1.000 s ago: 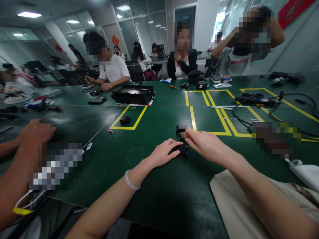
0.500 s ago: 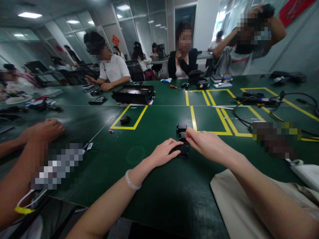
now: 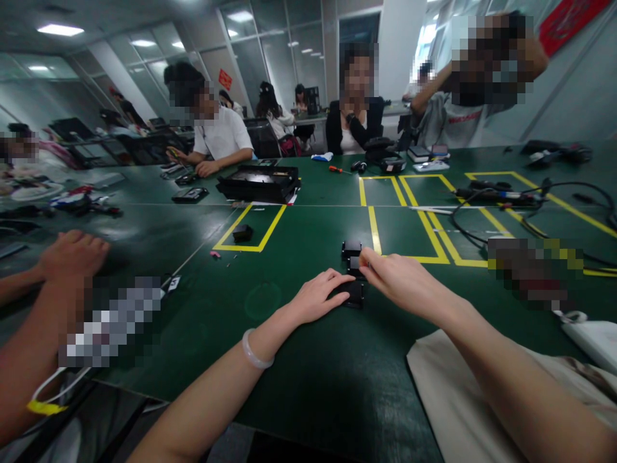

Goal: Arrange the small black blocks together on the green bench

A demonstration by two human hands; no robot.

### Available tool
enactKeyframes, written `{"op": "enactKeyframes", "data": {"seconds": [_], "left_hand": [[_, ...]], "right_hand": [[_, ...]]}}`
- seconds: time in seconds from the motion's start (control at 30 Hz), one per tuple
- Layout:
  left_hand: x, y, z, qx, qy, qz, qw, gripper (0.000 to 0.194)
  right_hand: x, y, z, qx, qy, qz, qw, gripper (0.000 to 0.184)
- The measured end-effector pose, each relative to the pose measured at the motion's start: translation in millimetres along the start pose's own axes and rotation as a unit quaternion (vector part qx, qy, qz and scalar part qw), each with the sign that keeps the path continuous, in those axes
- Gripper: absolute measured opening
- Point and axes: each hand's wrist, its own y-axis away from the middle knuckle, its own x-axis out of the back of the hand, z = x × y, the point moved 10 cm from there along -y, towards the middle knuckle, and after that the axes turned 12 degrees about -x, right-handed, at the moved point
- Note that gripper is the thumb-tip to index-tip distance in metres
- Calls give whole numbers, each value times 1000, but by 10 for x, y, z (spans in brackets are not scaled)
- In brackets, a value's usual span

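Observation:
Three small black blocks with bright metallic bits at their edges stand in a row on the green table. My left hand (image 3: pixel 318 296) has its thumb and forefinger about the left side of the nearest black block (image 3: pixel 355 295), gripping it there. At the right end of the middle black block (image 3: pixel 354 265), my right hand (image 3: pixel 393 273) is closed in a pinch; what sits between its fingertips is hidden. The farthest black block (image 3: pixel 351 248) lies just beyond, apart from both hands.
Yellow tape (image 3: pixel 260 246) frames a black piece (image 3: pixel 242 233) at left. A large black tray (image 3: pixel 260 182) and an orange screwdriver (image 3: pixel 336 169) lie farther back. Cables (image 3: pixel 457 222) spread at right; beige cloth (image 3: pixel 429 366) covers the near right. Another person's hand (image 3: pixel 74 257) rests at left.
My hands and the black blocks stay almost in place. The other person's hand at the left has shifted slightly leftward.

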Motion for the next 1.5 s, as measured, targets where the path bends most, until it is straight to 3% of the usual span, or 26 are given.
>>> {"op": "enactKeyframes", "data": {"seconds": [0.2, 0.43, 0.67, 0.9, 1.1, 1.37, 1.5], "left_hand": [[1, 5, -8, 3, 3, 0, 1000, 39], [-4, -4, -8, -1, -5, 2, 1000, 38], [-11, 0, -15, 1, -7, 0, 1000, 39], [-6, -2, -17, 2, -11, -1, 1000, 37], [-17, -5, -15, 0, -5, -1, 1000, 39], [-7, -2, -14, -1, -7, 1, 1000, 38], [-11, -1, -22, -2, -5, 1, 1000, 39]], "right_hand": [[-17, 26, -17, 28, -38, -23, 999, 17], [4, -9, 16, -12, 2, 7, 1000, 22], [-36, 30, -47, 36, -38, -24, 998, 16], [-22, -6, -13, -3, 3, 2, 1000, 23], [-40, 34, -17, 39, -30, -17, 999, 15], [-8, -11, -4, -8, 12, 13, 1000, 22], [-33, 11, -15, 21, -14, -6, 1000, 17]]}}
